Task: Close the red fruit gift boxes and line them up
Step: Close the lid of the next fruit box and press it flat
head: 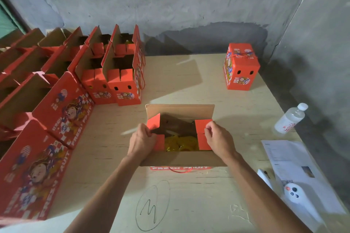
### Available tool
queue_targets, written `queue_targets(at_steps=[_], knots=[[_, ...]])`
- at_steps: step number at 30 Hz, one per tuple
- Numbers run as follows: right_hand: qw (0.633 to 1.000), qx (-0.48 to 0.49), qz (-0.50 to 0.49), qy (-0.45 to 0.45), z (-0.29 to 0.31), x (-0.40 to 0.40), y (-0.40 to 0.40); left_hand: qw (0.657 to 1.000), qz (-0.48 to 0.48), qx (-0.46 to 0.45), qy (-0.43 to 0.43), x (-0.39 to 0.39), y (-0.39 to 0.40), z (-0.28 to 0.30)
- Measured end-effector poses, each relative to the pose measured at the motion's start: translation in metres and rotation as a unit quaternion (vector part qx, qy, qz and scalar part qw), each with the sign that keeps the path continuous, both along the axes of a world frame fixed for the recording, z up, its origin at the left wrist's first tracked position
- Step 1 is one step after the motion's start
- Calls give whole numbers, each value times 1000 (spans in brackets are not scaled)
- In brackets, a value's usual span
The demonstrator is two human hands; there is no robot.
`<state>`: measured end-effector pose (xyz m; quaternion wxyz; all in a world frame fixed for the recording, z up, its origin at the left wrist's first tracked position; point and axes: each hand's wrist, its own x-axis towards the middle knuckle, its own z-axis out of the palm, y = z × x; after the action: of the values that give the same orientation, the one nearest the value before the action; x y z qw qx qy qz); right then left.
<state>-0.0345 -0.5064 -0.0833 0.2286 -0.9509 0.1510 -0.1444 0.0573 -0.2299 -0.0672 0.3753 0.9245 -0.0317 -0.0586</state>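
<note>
An open red fruit gift box [180, 158] stands in the middle of the table, its long brown flaps up and yellow contents showing inside. My left hand [142, 141] pinches the small red flaps on the box's left end. My right hand [219, 141] pinches the small red flaps [203, 126] on the right end. One closed red gift box [240, 67] stands alone at the far right of the table. Several open red gift boxes [121, 73] stand in rows on the left side.
A plastic water bottle [290, 118] lies at the right edge. Printed sheets of paper [291, 164] and a small white device [294, 192] sit at the near right. A pencil-drawn oval with a mark [152, 206] is on the table near me. Concrete walls close the back and right.
</note>
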Motion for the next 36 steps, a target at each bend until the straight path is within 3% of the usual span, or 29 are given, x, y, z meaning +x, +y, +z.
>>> queue_targets(at_steps=[4,7,10,14,17,20,23,31,36], knots=[[998,-40,-20,51,4,9,1,995,55,-6,80,19,-14,4],[993,17,-79,88,11,19,-5,990,79,61,104,27,-26,11],[997,-19,-56,44,8,16,-4,988,85,123,46,18,-34,9],[992,-112,-20,-59,-7,4,6,988,18,122,-93,-5,-33,-11],[988,-133,-47,-61,-8,9,6,981,29,122,-148,-4,-33,-17],[993,-19,-112,-15,-5,21,15,994,73,2,-82,5,-36,-12],[985,106,-134,-13,-4,32,27,994,53,-71,-62,11,-36,-10],[956,227,-147,-110,-5,29,25,977,66,-158,-127,16,-31,-25],[943,276,-123,-142,0,20,29,970,43,-229,-64,11,-29,-18]])
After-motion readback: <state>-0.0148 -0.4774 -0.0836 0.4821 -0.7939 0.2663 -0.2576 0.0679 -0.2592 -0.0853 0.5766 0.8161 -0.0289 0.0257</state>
